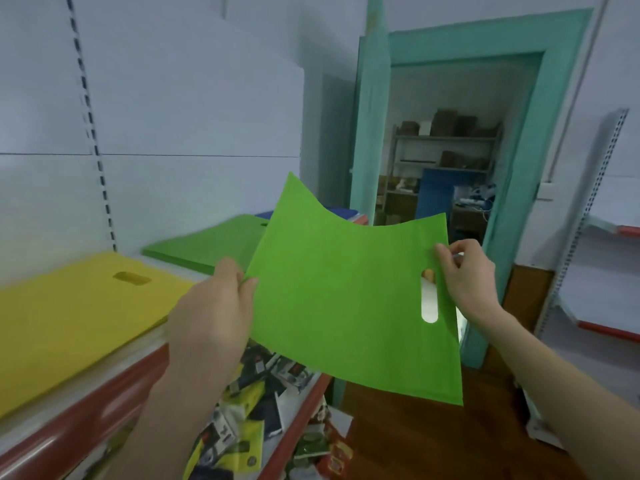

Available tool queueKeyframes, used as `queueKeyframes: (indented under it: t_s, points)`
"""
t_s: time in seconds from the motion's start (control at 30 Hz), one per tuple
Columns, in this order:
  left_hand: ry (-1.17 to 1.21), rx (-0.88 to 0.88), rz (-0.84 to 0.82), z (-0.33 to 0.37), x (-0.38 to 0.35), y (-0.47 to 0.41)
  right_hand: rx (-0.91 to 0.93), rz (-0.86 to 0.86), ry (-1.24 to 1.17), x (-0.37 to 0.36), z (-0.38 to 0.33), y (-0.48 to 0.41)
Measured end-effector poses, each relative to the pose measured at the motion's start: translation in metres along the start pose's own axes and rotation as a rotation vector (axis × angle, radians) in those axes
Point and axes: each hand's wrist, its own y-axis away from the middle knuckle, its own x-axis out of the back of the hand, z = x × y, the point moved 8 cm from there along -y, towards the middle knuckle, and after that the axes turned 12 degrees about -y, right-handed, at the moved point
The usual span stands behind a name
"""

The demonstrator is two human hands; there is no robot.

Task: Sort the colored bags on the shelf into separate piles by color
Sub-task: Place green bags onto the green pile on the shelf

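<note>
Yellow pile (69, 313), green pile (207, 244) and a sliver of blue bags (268, 214) lie in a row on a white shelf (86, 420) with a red front lip, set against a pale slotted back panel. The yellow is nearest on the left and the blue is farthest. A lower tier (298, 420) beneath holds a jumble of small packaged goods (print too blurred to read). To the right, a teal door frame (519, 168) opens onto a back room with a storage rack (446, 140) of brown boxes, and the floor (415, 441) is brown wood.

One green bag (346, 299) hangs in the air in front of the shelf, just right of the green pile. It is flat and bright, bowed along its far edge, with an oval handle slot near its right side. The left hand (214, 313) pinches the bag's left edge, thumb on the near face. The right hand (467, 275) pinches the right edge beside the slot — the two hands are well apart.
</note>
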Motion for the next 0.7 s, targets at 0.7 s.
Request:
queueKeyframes:
  t_s: [0.7]
  points:
    - [-0.429, 0.383, 0.1, -0.002, -0.095, -0.079, 0.138, -0.322, -0.275, -0.212, 0.064, -0.191]
